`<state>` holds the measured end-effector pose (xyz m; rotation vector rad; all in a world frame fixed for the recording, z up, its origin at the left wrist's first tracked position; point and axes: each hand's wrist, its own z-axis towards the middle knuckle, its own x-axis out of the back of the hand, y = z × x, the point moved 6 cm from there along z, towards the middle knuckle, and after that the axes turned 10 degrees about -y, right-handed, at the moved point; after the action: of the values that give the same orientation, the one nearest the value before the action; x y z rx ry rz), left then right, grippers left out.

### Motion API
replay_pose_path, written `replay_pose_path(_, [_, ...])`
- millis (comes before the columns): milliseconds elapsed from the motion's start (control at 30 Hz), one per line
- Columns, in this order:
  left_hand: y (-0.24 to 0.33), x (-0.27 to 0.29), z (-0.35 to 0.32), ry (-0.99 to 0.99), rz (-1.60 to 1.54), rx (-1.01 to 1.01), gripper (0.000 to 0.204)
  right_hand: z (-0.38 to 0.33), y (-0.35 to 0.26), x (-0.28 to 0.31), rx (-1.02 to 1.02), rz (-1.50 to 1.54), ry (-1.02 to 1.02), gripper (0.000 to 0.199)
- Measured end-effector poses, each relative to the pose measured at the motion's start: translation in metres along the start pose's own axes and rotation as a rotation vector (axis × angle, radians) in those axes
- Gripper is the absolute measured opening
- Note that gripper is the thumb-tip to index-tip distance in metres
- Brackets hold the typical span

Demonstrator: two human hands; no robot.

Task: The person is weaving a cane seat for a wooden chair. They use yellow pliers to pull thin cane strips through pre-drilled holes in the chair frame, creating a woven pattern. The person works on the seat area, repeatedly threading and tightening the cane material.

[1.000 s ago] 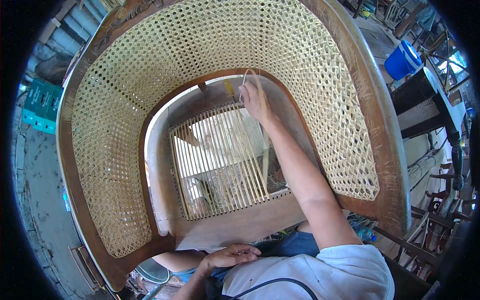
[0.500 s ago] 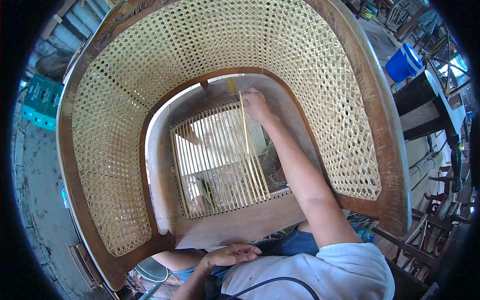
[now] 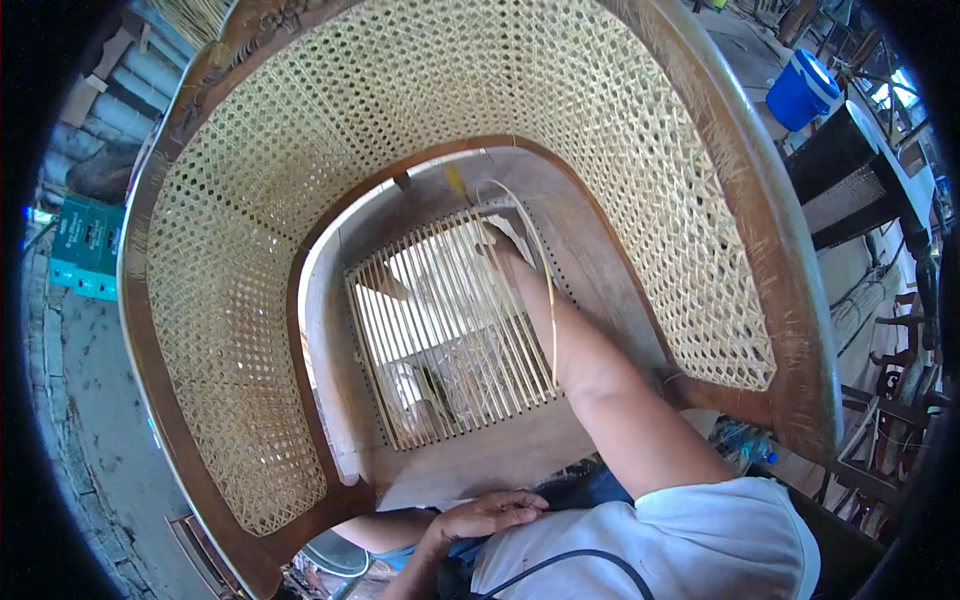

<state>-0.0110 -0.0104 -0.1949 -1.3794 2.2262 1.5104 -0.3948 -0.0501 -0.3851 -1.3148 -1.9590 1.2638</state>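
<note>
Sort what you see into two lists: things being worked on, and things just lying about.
In the work: wooden chair frame, cane seat strands, loose cane strip, right hand, left hand.

Lying about: blue bucket, green crate, dark table.

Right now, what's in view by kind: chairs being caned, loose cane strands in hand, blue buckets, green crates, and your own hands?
Cane-backed wooden chair: 1
Loose cane strand at the right hand: 1
Blue bucket: 1
Green crate: 1
Hands, counting the left hand: 2
Total: 6
</note>
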Motion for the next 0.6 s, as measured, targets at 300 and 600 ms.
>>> replay_pose_path(300, [-0.022,0.003,0.005,0.017,-0.069,-0.001,0.047,-0.037,0.011,0.013,-0.014,0.451,-0.014,0.019])
replay_pose_path(600, [-0.016,-0.002,0.005,0.063,-0.139,-0.068,0.039,-0.206,-0.103,0.029,0.387,-0.635,0.201,0.028])
